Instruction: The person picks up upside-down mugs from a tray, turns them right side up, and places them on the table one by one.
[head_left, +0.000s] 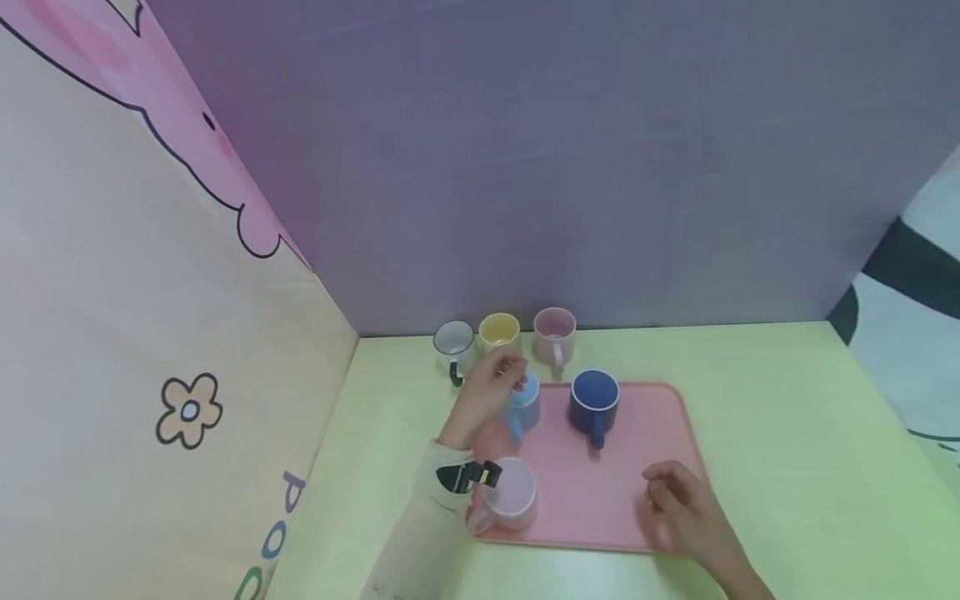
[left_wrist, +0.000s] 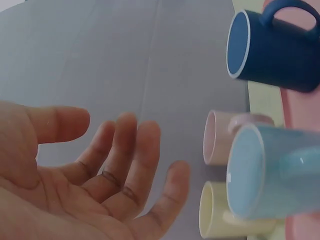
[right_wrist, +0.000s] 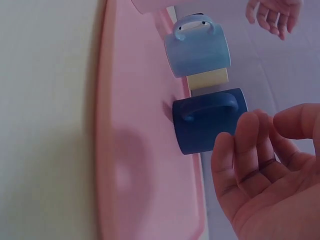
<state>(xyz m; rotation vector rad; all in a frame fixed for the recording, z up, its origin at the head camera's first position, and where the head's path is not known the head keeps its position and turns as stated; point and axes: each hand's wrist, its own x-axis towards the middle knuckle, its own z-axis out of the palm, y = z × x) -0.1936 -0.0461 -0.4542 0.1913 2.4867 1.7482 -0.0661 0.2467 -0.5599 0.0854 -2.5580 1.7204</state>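
Observation:
A pink tray lies on the yellow-green table. On it stand a light blue mug, a dark blue mug and a pale pink mug. My left hand hovers at the light blue mug's rim. The left wrist view shows this hand with its palm bare and fingers relaxed, just clear of the light blue mug. My right hand rests low over the tray's near right part, fingers loosely bent and holding nothing. In the right wrist view that hand is near the dark blue mug.
Behind the tray, three mugs line the purple back wall: a white one with a black handle, a yellow one and a pink one. A cartoon-printed panel closes the left side. Bare table lies right of the tray.

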